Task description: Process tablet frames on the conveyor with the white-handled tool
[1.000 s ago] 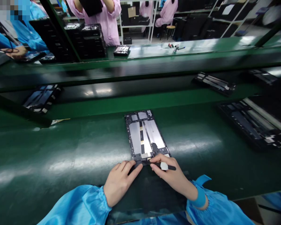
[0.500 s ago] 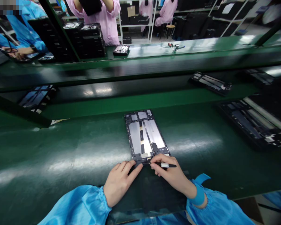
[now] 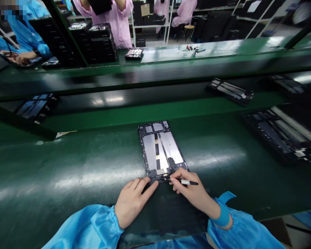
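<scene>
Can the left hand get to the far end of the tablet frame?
Probably yes: the left hand rests at the tablet frame's near edge, and nothing lies across the frame; the right hand, holding a black tool, sits beside it.

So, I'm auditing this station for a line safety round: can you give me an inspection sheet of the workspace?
Surface: glossy green bench mat, with light glare across it.
Job's things: dark tablet chassis with silver panels, lying flat.
Clutter: two more dark chassis farther off; small tools on the far bench.
Hands: left hand rests on the chassis's near edge; right hand pinches a slim black tool with a white band, its tip at that edge.
Cables: nothing seen near the hands.
Surroundings: co-workers in pink smocks and blue smocks; stacked black trays.
</scene>
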`<state>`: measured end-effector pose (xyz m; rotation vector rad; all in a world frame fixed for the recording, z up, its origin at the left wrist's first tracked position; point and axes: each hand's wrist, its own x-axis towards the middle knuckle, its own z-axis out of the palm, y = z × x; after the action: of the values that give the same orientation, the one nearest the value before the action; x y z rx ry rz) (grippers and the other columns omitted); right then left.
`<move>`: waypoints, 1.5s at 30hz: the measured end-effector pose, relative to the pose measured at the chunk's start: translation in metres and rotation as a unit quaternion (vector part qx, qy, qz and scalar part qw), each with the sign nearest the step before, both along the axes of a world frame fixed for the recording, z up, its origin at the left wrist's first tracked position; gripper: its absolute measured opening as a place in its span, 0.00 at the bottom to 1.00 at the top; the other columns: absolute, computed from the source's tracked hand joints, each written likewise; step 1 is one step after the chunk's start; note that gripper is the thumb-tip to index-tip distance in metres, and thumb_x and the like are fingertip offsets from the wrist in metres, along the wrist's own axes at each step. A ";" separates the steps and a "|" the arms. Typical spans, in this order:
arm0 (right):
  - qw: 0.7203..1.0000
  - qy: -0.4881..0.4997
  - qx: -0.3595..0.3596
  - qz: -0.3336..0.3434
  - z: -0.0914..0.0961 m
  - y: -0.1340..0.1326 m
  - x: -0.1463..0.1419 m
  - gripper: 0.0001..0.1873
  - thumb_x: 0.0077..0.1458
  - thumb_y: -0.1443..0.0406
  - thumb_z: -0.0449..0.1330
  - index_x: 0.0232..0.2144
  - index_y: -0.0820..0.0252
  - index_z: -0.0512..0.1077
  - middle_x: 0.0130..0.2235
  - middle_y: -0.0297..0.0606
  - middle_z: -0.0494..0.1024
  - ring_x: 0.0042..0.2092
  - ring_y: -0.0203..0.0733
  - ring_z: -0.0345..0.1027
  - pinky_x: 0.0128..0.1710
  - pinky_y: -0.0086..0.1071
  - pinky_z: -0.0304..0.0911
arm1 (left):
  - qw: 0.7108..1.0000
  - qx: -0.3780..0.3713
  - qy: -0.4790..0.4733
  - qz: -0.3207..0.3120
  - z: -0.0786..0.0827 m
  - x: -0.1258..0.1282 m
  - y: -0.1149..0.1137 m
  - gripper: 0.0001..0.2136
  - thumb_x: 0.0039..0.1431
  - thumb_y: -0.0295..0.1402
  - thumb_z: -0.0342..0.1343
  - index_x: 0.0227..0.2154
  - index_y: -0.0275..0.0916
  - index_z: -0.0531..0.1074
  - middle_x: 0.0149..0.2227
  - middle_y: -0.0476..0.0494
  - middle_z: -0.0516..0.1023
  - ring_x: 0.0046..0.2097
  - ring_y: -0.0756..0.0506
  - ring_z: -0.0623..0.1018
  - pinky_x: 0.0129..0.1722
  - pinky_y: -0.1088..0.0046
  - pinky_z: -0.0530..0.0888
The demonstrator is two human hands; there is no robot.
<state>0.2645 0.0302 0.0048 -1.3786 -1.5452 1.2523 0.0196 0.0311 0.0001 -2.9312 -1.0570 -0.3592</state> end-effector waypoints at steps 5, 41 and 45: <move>0.999 0.002 -0.011 -0.030 -0.002 0.001 0.008 0.12 0.61 0.59 0.57 0.27 0.59 0.69 0.21 0.32 0.73 0.22 0.36 0.70 0.23 0.28 0.68 | 1.000 0.005 -0.013 -0.001 0.000 0.000 0.001 0.18 0.68 0.23 0.40 0.57 0.39 0.65 0.47 0.38 0.72 0.42 0.44 0.73 0.40 0.67 0.73; 0.985 0.006 -0.151 0.083 0.015 -0.013 0.017 0.07 0.58 0.61 0.61 0.36 0.57 0.73 0.29 0.33 0.77 0.22 0.34 0.69 0.21 0.26 0.68 | 0.993 -0.053 -0.073 -0.080 0.003 -0.001 -0.021 0.11 0.66 0.30 0.51 0.49 0.42 0.72 0.48 0.43 0.75 0.46 0.45 0.72 0.41 0.69 0.68; 0.987 -0.078 -0.026 0.137 0.026 -0.009 0.001 0.07 0.61 0.63 0.58 0.35 0.57 0.76 0.34 0.36 0.79 0.30 0.39 0.73 0.31 0.30 0.70 | 0.991 -0.051 -0.083 -0.087 0.000 -0.001 -0.018 0.11 0.67 0.29 0.50 0.50 0.41 0.71 0.49 0.43 0.74 0.46 0.44 0.72 0.41 0.68 0.67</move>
<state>0.2658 0.0209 0.0308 -1.3577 -1.8727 1.3835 0.0184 0.0133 0.0005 -3.1413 -0.8579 -0.5789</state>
